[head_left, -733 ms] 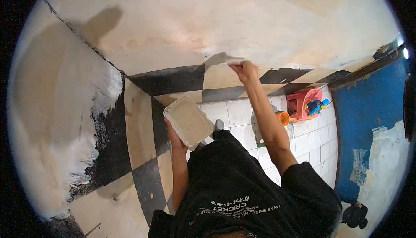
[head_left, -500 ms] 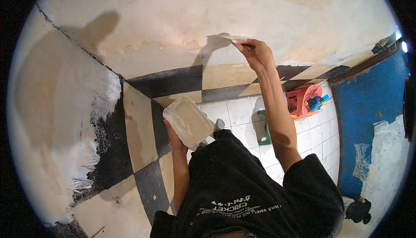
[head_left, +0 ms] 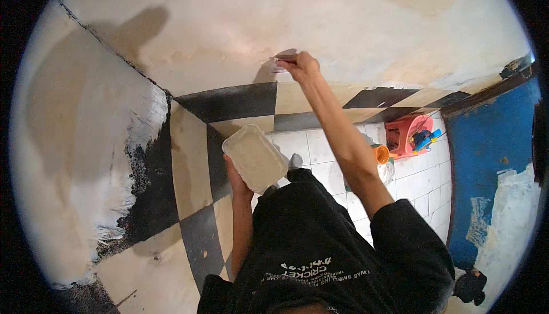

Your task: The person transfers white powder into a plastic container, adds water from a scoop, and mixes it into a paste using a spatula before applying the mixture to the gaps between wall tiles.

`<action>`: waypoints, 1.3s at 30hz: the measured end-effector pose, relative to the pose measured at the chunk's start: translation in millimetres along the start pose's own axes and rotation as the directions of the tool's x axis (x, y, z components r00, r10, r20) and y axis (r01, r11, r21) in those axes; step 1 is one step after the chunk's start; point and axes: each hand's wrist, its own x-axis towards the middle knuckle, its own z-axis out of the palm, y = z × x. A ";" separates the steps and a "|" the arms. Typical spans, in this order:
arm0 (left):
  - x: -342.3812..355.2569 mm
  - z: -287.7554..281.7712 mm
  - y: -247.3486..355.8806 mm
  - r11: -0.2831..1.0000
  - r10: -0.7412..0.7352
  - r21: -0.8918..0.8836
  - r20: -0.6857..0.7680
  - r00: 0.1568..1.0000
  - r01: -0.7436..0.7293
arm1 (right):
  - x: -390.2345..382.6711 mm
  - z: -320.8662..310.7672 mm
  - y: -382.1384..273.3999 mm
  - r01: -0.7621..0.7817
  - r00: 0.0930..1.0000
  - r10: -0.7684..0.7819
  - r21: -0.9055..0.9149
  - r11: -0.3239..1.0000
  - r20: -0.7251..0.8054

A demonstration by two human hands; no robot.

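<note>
My left hand (head_left: 239,180) grips the side of a rectangular plastic tub (head_left: 226,142) in front of my body. A smooth pale putty-like paste (head_left: 254,157) fills much of it. My right arm reaches forward to the wall (head_left: 366,34), where my right hand (head_left: 303,67) pinches a putty knife (head_left: 283,61) against or very close to the surface. Only a small, blurred part of the knife shows past my fingers. Pale plaster covers the wall there, just above a band of black and cream checks (head_left: 231,104).
A red plastic stool (head_left: 403,137) with a blue-and-yellow tool (head_left: 426,138) stands on the white tiled floor (head_left: 320,145). An orange container (head_left: 381,154) shows beside my forearm. At left is a patchy side wall (head_left: 74,142); a blue panel (head_left: 486,137) stands at right.
My right hand has moved left and slightly down along the wall with the putty knife. The orange container has come into sight beside my forearm. The tub stays in my left hand.
</note>
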 end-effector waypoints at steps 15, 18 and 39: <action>4.7 32.5 17.2 0.995 -0.047 0.088 0.070 0.996 0.041 | -222.4 -16.0 -41.2 0.192 0.971 -0.022 -0.716 0.672 0.239; 0.8 54.9 22.8 0.991 -0.060 0.120 0.042 0.997 0.055 | -239.3 5.0 -32.0 0.316 0.939 -0.017 -0.846 0.430 0.342; -6.7 55.7 15.1 0.967 -0.091 0.248 0.123 0.988 0.058 | -213.8 -2.1 13.1 0.428 0.887 0.112 -0.889 0.161 0.447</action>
